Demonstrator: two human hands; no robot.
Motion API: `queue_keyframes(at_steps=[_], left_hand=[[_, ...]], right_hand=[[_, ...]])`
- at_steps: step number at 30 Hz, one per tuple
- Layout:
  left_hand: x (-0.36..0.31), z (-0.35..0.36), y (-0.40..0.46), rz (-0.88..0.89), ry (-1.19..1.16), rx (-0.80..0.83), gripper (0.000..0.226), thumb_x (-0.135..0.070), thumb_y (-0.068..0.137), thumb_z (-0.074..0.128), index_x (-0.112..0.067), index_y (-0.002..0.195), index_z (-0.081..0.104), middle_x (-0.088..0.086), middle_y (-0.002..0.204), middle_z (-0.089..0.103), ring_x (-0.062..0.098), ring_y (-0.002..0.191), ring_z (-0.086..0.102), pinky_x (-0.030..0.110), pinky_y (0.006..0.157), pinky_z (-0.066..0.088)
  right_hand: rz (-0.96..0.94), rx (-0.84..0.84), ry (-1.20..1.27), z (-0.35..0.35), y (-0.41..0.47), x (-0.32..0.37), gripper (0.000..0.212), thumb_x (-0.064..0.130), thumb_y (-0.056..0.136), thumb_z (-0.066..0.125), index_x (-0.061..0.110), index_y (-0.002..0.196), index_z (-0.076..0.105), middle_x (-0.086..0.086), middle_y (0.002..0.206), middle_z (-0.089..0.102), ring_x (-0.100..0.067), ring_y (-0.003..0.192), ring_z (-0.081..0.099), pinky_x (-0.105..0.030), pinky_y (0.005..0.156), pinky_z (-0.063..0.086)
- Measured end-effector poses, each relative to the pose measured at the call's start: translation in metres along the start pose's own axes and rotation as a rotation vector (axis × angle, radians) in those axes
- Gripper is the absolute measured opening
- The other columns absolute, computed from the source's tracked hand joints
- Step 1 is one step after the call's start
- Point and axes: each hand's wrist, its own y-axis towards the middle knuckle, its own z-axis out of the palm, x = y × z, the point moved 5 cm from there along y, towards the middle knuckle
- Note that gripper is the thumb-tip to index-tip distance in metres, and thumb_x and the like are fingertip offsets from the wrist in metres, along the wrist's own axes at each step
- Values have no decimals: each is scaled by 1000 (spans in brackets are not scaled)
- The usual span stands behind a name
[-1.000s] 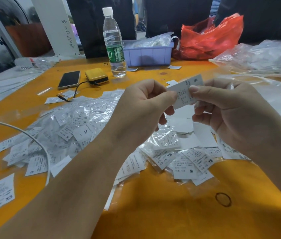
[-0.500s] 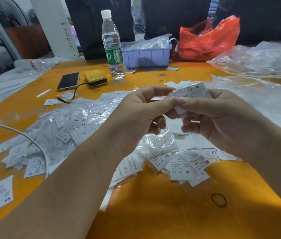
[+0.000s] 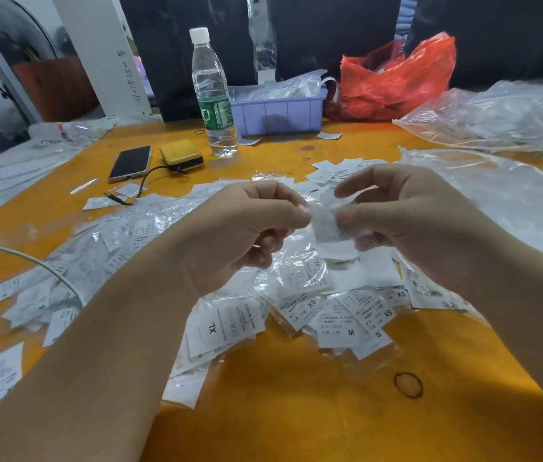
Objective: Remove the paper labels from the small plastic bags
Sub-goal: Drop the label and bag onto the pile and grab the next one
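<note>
Where both hands' fingers (image 3: 347,217) meet, the bagged label (image 3: 328,228) sits pinched.

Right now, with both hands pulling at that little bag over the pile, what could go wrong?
1. The left hand and right hand pinch one small bag from both ends; a hard tug might tear the paper label inside rather than slide it out.
2. They work directly above the pile of bagged labels, so a dropped label could get lost among undone ones.
3. The water bottle stands near the paper; if knocked over and not sealed, it could wet the labels.
</note>
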Motion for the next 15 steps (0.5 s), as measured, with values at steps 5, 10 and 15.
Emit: queue_keyframes(at_steps=[5,10,15], left_hand=[[-2,-12,0,113,569,-349,8,-20,84,64,-27,79,65,-11,56,58,0,44,46,15,44,34],[10,7,2,99,748,-189,12,-41,82,69,-36,90,62,-14,63,60,-7,52,55,17,50,37],[16,23,0,111,852,-76,42,-45,78,72,-46,116,54,-12,66,55,-7,56,53,16,49,34]], right_hand=[[-31,118,-340,14,-5,-7,15,23,81,75,25,94,66,4,73,72,-10,62,66,-42,69,55],[-161,84,-595,15,-6,-4,13,22,84,69,31,94,71,16,80,68,3,75,62,-16,65,45],[-206,45,-701,14,-6,-1,24,5,85,61,26,89,74,12,83,67,-2,77,62,-23,68,51]])
